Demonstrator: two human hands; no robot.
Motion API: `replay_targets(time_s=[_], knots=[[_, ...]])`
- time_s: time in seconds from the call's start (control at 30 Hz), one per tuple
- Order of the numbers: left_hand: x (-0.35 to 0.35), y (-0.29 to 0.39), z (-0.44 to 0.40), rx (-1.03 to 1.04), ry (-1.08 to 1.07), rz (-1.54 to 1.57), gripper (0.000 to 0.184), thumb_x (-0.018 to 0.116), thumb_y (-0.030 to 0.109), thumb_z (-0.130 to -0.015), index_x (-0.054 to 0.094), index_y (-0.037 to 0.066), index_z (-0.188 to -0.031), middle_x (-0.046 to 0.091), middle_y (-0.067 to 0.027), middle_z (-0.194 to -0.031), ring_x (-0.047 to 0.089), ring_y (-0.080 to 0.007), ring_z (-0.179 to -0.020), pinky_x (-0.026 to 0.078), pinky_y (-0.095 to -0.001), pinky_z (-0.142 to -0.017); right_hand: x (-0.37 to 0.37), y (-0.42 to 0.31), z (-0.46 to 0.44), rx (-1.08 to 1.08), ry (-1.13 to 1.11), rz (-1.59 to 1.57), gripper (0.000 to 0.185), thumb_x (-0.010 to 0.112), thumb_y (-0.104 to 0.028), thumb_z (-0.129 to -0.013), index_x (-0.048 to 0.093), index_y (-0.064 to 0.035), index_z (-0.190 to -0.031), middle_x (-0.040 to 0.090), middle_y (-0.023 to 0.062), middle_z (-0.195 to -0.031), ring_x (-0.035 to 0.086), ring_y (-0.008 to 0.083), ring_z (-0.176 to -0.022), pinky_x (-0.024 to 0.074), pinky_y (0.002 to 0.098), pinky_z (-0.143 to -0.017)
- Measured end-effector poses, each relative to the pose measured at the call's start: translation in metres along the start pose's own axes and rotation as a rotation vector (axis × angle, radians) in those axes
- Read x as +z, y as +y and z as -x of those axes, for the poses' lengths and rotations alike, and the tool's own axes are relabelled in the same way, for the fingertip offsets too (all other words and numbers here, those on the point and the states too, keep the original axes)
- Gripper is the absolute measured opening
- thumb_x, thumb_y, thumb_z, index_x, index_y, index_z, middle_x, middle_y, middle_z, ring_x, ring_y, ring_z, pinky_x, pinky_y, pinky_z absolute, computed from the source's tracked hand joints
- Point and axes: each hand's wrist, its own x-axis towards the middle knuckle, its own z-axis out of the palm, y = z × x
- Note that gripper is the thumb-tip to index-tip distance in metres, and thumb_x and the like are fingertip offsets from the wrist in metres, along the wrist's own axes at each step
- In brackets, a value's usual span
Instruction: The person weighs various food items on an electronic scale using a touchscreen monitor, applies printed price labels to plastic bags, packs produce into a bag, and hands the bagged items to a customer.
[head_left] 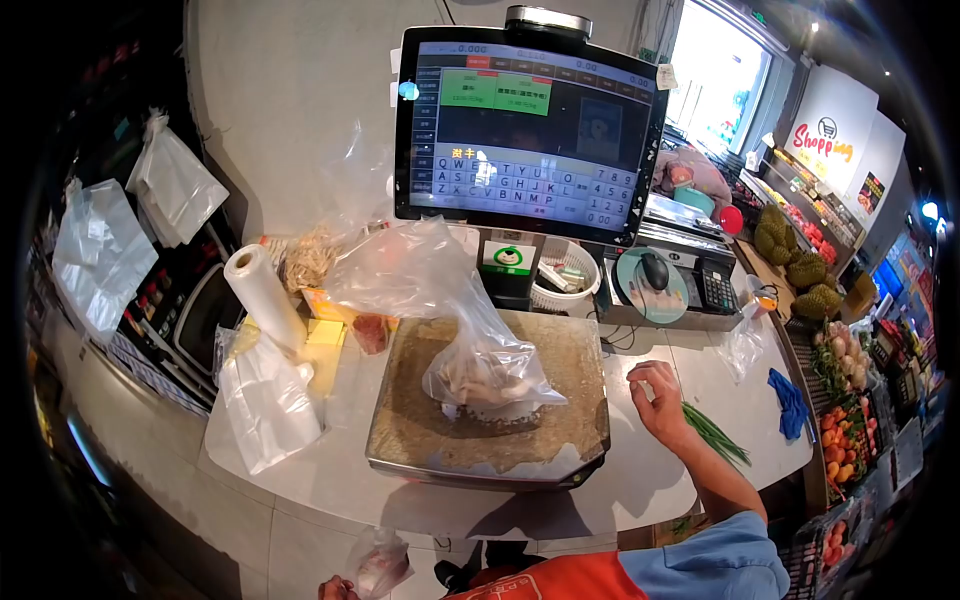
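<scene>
My right hand (658, 402) is over the counter, just right of the weighing scale (400, 420). Its fingers are loosely bent, with thumb and fingers apart and nothing held. On the scale's worn platform lies a clear plastic bag (480, 350) with pale tan pieces inside; its loose top spreads back to the left. At the bottom edge, my left hand (337, 588) is partly cut off, its fingers closed by a small clear plastic bag (381, 560) with something pinkish in it. Green stalks (715, 435) lie beyond my right wrist.
A touchscreen (530, 130) stands behind the scale, beside a white basket (565, 275) and a black mouse (654, 270). Left are a bag roll (264, 295) and a stack of plastic bags (265, 400). A blue cloth (789, 403) lies right, near produce shelves (845, 440).
</scene>
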Motion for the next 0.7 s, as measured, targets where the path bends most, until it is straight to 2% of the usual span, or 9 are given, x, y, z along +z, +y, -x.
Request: replay_targets(time_s=[0.37, 0.5, 0.53, 0.6, 0.7], knots=[[-0.013, -0.034, -0.018, -0.060, 0.114, -0.056, 0.013, 0.061, 0.024, -0.094, 0.058, 0.011, -0.097, 0.057, -0.0016, -0.075, 0.042, -0.0109, -0.054, 0.032, -0.0253, -0.044, -0.018, 0.064, 0.012, 0.064, 0.051, 0.099, 0.009, 0.063, 0.001, -0.081, 0.063, -0.0029, -0.090, 0.065, 0.0151, -0.091, 0.060, 0.0353, -0.090, 0.0478, 0.0415, -0.080], [-0.034, -0.048, -0.032, -0.090, 0.013, -0.069, 0.011, 0.058, 0.023, -0.097, 0.057, 0.013, -0.102, 0.059, -0.0045, -0.080, 0.041, -0.0114, -0.053, 0.032, -0.0248, -0.043, -0.025, 0.097, 0.027, 0.138, 0.104, 0.173, 0.007, 0.062, -0.001, -0.086, 0.064, -0.0003, -0.093, 0.065, 0.0179, -0.094, 0.061, 0.0361, -0.092, 0.0479, 0.0411, -0.082], [-0.033, -0.042, -0.025, -0.141, 0.014, -0.053, 0.010, 0.058, 0.023, -0.098, 0.057, 0.014, -0.101, 0.058, -0.0046, -0.079, 0.041, -0.0120, -0.053, 0.032, -0.0250, -0.043, -0.029, 0.103, 0.025, 0.172, 0.143, 0.176, 0.008, 0.063, -0.006, -0.088, 0.064, -0.0015, -0.094, 0.064, 0.0185, -0.092, 0.058, 0.0386, -0.090, 0.0473, 0.0435, -0.080], [-0.032, -0.040, -0.024, -0.208, -0.017, -0.036, 0.010, 0.057, 0.021, -0.098, 0.056, 0.013, -0.104, 0.058, -0.0055, -0.081, 0.042, -0.0131, -0.053, 0.034, -0.0255, -0.043, -0.031, 0.133, 0.021, 0.254, 0.205, 0.173, 0.012, 0.065, -0.009, -0.088, 0.065, -0.0034, -0.098, 0.065, 0.0174, -0.097, 0.061, 0.0373, -0.097, 0.0482, 0.0422, -0.084], [-0.064, -0.057, -0.043, -0.207, -0.103, -0.051, 0.021, 0.056, 0.016, -0.096, 0.053, 0.011, -0.116, 0.058, -0.0077, -0.088, 0.045, -0.0144, -0.056, 0.037, -0.0261, -0.045, -0.031, 0.166, -0.006, 0.234, 0.273, 0.204, 0.031, 0.067, -0.009, -0.086, 0.062, -0.0064, -0.116, 0.066, 0.0136, -0.111, 0.059, 0.0351, -0.107, 0.0470, 0.0415, -0.092]])
